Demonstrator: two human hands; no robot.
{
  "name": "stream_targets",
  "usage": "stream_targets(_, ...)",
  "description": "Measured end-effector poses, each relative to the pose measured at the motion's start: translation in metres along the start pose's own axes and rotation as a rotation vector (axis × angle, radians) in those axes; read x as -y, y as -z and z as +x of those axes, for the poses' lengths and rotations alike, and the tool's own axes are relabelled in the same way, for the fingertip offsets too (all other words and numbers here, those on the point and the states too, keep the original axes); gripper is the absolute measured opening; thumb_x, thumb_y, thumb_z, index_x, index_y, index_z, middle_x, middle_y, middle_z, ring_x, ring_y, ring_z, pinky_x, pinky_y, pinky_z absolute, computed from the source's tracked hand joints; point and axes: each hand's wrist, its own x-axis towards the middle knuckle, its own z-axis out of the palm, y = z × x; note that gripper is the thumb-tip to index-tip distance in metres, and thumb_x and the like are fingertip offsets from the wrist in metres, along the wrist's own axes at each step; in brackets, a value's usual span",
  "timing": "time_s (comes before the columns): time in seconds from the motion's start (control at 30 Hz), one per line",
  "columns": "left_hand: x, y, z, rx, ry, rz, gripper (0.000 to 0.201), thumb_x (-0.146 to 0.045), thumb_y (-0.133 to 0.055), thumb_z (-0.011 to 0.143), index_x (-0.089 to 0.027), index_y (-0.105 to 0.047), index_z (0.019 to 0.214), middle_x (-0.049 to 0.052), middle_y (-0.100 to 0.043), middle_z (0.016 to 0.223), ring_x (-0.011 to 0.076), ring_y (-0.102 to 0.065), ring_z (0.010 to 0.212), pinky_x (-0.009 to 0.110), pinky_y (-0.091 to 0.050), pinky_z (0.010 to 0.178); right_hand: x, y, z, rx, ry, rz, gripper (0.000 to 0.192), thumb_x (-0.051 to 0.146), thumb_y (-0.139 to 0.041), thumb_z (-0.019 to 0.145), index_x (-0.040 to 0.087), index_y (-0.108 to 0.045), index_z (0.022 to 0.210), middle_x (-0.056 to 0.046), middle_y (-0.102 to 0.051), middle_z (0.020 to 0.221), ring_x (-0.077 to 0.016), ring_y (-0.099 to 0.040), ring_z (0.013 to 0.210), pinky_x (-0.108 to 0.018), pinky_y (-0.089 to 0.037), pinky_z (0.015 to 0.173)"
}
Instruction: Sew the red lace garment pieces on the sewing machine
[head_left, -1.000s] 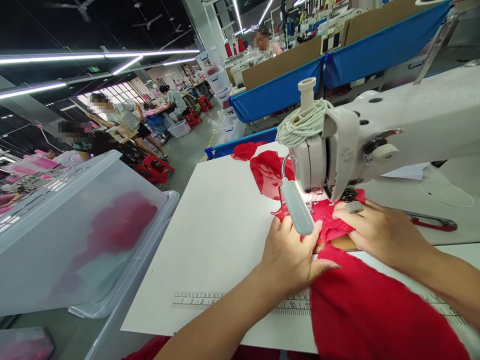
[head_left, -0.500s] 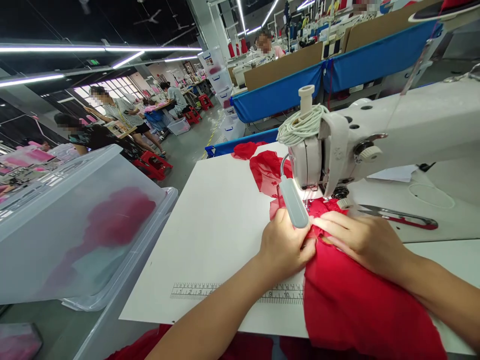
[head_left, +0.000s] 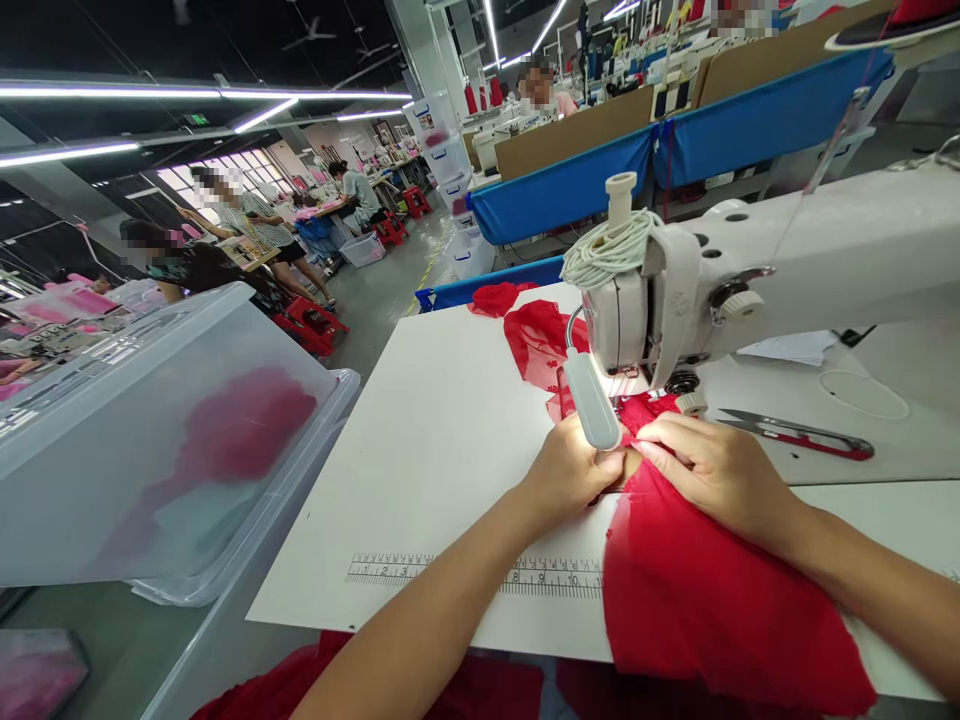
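Observation:
Red fabric [head_left: 720, 600] runs from under the needle area of a white sewing machine [head_left: 840, 225] down over the table's front edge. Just before the presser foot, my left hand [head_left: 574, 465] is closed on the cloth's left edge, its fingertips partly hidden behind a grey lamp [head_left: 592, 400]. To the right, my right hand [head_left: 716, 465] pinches the same fabric between thumb and fingers. Behind the needle lies a sheer red lace piece [head_left: 534, 345]. Thread snips [head_left: 806, 435] with a red handle rest on the machine bed, right of my right hand.
The white table [head_left: 375, 450] has a printed ruler [head_left: 547, 578] near its front. A translucent plastic bin [head_left: 165, 450] holding red cloth stands at the left. Red stools [head_left: 311, 325] and several people are farther back. Blue cloth [head_left: 562, 190] hangs behind the table.
My right hand has drawn its fingers in closer, with the thumb now visible on the cloth. My left hand has shifted slightly, and the fabric below has moved a little left. The view shifted slightly.

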Motion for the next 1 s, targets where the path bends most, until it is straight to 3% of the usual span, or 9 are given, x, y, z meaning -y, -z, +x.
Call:
stream_targets(0.13,0.005,-0.007,-0.004,-0.067,-0.058,0.129,0.014,-0.020,-0.056,0.096,-0.019,-0.063,0.084,0.004,-0.065,0.080,0.0191,-0.064,0.079,0.032,-0.056,0.073,-0.003,0.000,-0.003,-0.013,0.108,-0.064,0.025,0.026,-0.044,0.107,0.022,-0.064,0.091,0.000,-0.069,0.080,-0.0112,-0.062,0.061,-0.023,-0.043,0.054)
stream_targets(0.27,0.011,-0.010,-0.007,-0.051,-0.192,0.343,0.021,-0.021,-0.050,0.100,-0.019,-0.066,0.088,0.006,-0.068,0.086,0.0189,-0.067,0.085,0.031,-0.057,0.075,-0.008,0.005,-0.008,-0.026,0.200,-0.268,0.032,0.034,-0.038,0.108,0.019,-0.065,0.101,-0.005,-0.074,0.092,-0.0127,-0.061,0.053,-0.027,-0.037,0.044)
stream_targets(0.43,0.009,-0.011,-0.011,0.009,-0.290,0.542,0.026,-0.019,-0.048,0.102,-0.018,-0.068,0.086,0.006,-0.069,0.084,0.0162,-0.067,0.076,0.026,-0.056,0.065,-0.013,0.011,-0.011,0.008,0.249,-0.367,0.033,0.016,-0.035,0.103,0.020,-0.066,0.092,-0.005,-0.073,0.094,-0.0116,-0.059,0.051,-0.028,-0.033,0.041)
stream_targets(0.57,-0.005,-0.006,-0.020,0.043,-0.308,0.566,0.034,-0.021,-0.037,0.106,-0.014,-0.069,0.108,0.013,-0.073,0.107,0.0190,-0.071,0.089,0.028,-0.060,0.069,-0.014,0.011,-0.009,0.028,0.301,-0.388,0.030,0.006,-0.038,0.094,0.018,-0.063,0.087,-0.007,-0.071,0.091,-0.0146,-0.061,0.058,-0.029,-0.035,0.046)
stream_targets(0.7,-0.017,-0.003,-0.029,0.034,-0.322,0.527,0.067,-0.051,-0.021,0.109,-0.004,-0.066,0.125,0.021,-0.069,0.125,0.0276,-0.071,0.103,0.037,-0.063,0.079,-0.013,0.011,-0.006,0.022,0.299,-0.378,0.025,0.006,-0.040,0.093,0.018,-0.060,0.083,-0.005,-0.066,0.081,-0.0150,-0.057,0.057,-0.029,-0.034,0.049)
stream_targets(0.8,-0.019,-0.004,-0.032,0.004,-0.323,0.534,0.084,-0.063,-0.011,0.105,-0.004,-0.067,0.126,0.022,-0.068,0.128,0.0290,-0.072,0.100,0.039,-0.064,0.079,-0.013,0.011,-0.005,0.011,0.291,-0.376,0.025,0.010,-0.041,0.096,0.019,-0.058,0.080,-0.003,-0.061,0.074,-0.0150,-0.053,0.055,-0.030,-0.033,0.049)
stream_targets(1.0,-0.018,-0.009,-0.032,-0.049,-0.338,0.564,0.087,-0.066,-0.009,0.103,-0.006,-0.070,0.122,0.022,-0.072,0.117,0.0274,-0.073,0.087,0.038,-0.063,0.067,-0.014,0.012,-0.005,-0.006,0.281,-0.378,0.029,0.011,-0.040,0.099,0.018,-0.058,0.078,-0.003,-0.058,0.072,-0.0145,-0.051,0.056,-0.031,-0.033,0.053)
